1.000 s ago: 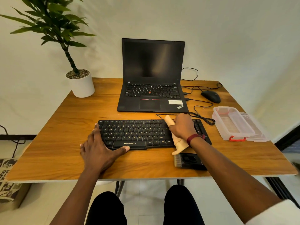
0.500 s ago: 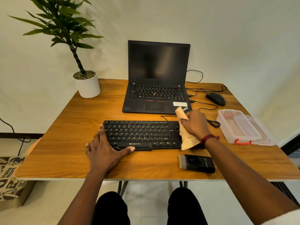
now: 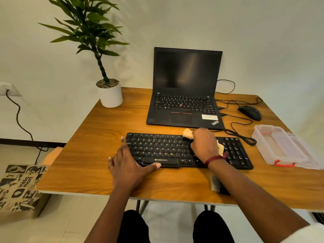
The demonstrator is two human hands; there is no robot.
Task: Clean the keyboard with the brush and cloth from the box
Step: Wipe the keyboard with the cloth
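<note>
Change: Over the last second I saw the right hand [image 3: 204, 146] carry the cloth [image 3: 188, 133] from the number-pad end leftward, to just right of the letter keys.
Meaning: I judge the wiping pass is under way, with the letter keys left to cover.
Right hand: Fingers curl down over the bunched beige cloth and press it on the keys. Cloth ends poke out at the far edge and the right side.
Left hand: The left hand [image 3: 128, 165] lies flat on the table [image 3: 87, 155], fingers straight, thumb against the keyboard's front edge. It holds nothing.
Keyboard: The keyboard [image 3: 157, 148] is black with pale lettering and lies in front of the laptop [image 3: 185, 95]. I can't make out any dust.
Brush: The brush [image 3: 214, 185] lies by the table's front edge, partly under the right forearm.
Box: The box [image 3: 263, 148] is clear, open, and sits right of the keyboard.
</note>
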